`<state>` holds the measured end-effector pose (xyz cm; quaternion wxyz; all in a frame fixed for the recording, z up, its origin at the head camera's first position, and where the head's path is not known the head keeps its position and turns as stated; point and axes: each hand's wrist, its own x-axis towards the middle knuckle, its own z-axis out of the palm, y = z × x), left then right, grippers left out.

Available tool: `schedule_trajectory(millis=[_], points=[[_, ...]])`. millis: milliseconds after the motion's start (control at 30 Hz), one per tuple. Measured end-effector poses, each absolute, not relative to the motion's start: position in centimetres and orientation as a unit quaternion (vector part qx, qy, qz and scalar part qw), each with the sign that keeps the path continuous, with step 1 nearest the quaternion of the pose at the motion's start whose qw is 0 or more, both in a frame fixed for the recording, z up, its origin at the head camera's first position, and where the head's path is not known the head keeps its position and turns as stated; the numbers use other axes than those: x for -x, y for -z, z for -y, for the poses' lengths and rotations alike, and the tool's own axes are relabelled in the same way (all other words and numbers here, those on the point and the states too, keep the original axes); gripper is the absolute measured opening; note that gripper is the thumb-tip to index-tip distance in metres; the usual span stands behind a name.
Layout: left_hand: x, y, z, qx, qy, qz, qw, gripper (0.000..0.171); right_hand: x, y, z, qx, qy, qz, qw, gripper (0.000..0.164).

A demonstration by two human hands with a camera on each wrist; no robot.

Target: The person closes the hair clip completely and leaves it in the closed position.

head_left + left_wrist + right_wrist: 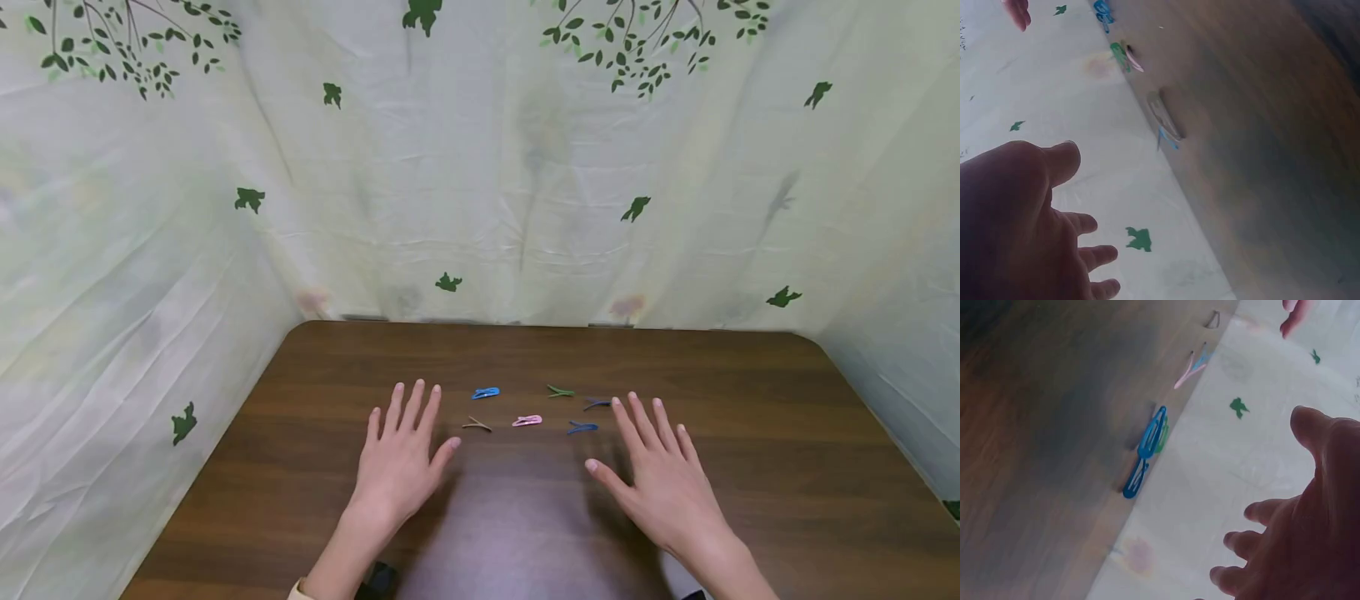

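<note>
Several small snap hair clips lie on the brown table in a loose group between the two hands. A light blue hair clip [485, 392] and a beige hair clip [477, 424] are nearest my left hand [401, 467], whose fingers are spread with nothing held. In the middle lies a pink hair clip [527, 421], with a green hair clip [560, 391] behind it. Beside the fingertips of my right hand [667, 479] are a dark blue hair clip [597, 404] and a blue hair clip [582, 427]. That hand is also spread and holds nothing.
The wooden table [750, 417] reaches back to a pale cloth curtain [480, 167] printed with green leaves, which also hangs along both sides. A black object [377, 581] shows under the left wrist.
</note>
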<state>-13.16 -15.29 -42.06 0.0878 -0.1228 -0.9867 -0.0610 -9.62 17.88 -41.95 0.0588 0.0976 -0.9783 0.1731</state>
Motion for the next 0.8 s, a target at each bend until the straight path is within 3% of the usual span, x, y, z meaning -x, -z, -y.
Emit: schedule_trajectory(millis=[400,800], points=[[14.5,42.3,16.4,0.139,0.067,0.985,0.072,0.078,11.6,42.5,-16.5,-0.138,-0.158,0.974,0.087,0.084],[15.9,42.3,16.7,0.189,0.092,0.971,0.111,0.074,13.6,42.8,-14.0,-0.194,-0.135,0.963,0.131,0.081]])
